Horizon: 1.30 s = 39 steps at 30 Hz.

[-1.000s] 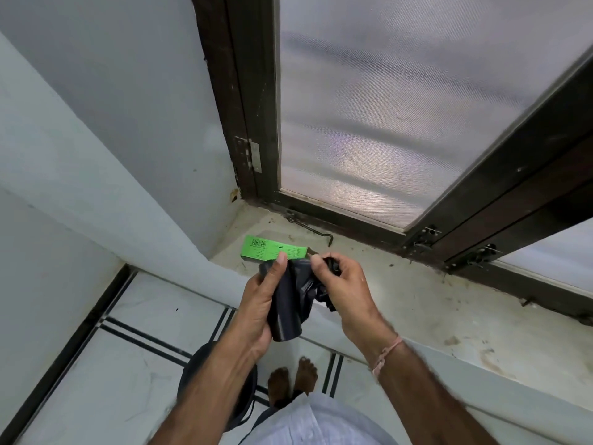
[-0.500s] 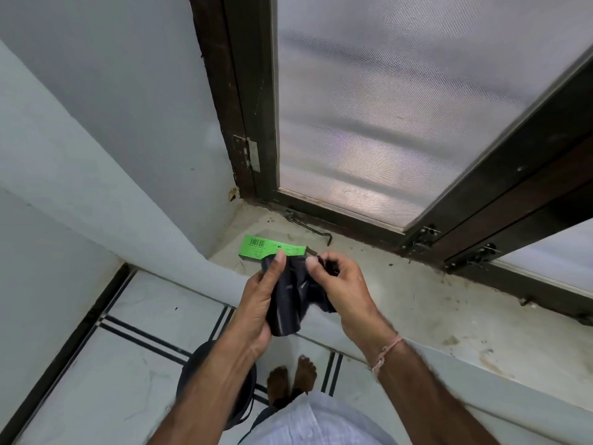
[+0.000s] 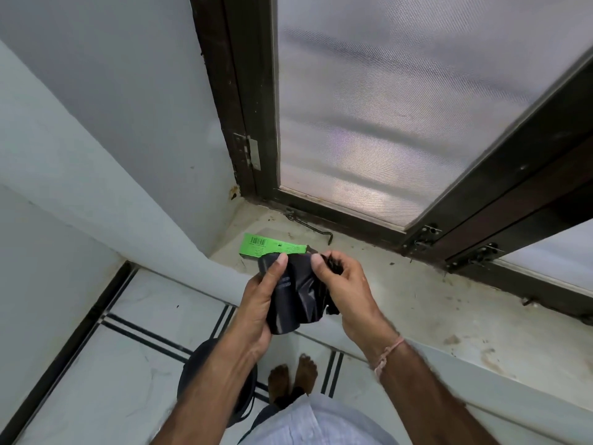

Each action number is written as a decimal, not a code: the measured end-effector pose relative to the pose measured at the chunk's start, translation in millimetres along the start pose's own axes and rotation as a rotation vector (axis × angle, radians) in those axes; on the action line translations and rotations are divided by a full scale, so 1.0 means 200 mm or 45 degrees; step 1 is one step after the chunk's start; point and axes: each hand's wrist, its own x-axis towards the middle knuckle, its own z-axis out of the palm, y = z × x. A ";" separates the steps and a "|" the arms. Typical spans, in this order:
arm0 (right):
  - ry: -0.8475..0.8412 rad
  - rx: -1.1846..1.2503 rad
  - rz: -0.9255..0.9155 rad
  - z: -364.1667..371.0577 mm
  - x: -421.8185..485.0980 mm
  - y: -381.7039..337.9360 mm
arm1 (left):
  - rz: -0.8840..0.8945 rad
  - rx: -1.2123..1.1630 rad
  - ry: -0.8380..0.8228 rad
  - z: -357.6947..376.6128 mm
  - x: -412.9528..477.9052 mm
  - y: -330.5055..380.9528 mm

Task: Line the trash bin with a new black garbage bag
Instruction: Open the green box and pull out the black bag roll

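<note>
A folded black garbage bag [image 3: 293, 295] is held up in front of me, over the edge of the window sill. My left hand [image 3: 260, 303] grips its left side, thumb pressed on the top edge. My right hand [image 3: 345, 289] pinches the bag's right top edge, with crumpled plastic bunched in its fingers. Below on the floor stands the dark round trash bin [image 3: 192, 377], mostly hidden behind my left forearm. A bright green box [image 3: 266, 247] with a barcode lies on the sill just behind the bag.
The stained stone sill [image 3: 417, 303] runs along the right, below a dark-framed frosted window [image 3: 385, 107]. A metal latch hook [image 3: 308, 224] lies at the frame's foot. My bare feet [image 3: 293, 377] stand on white floor tiles [image 3: 96, 364] beside the bin.
The hands stay in the same place. My right hand has worked the bag's top edge, and the bag is spread a little wider between the two thumbs.
</note>
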 end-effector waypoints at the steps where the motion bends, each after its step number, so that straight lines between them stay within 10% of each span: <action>1: 0.039 0.011 0.013 0.00 0.00 0.01 | -0.007 -0.004 0.013 0.00 0.00 0.00; 28: 0.180 0.074 0.080 0.00 0.02 0.04 | -0.055 -0.040 0.037 0.03 -0.03 0.01; 39: -0.108 -0.095 -0.033 -0.04 0.01 0.01 | -0.026 -0.056 0.022 0.02 -0.02 0.01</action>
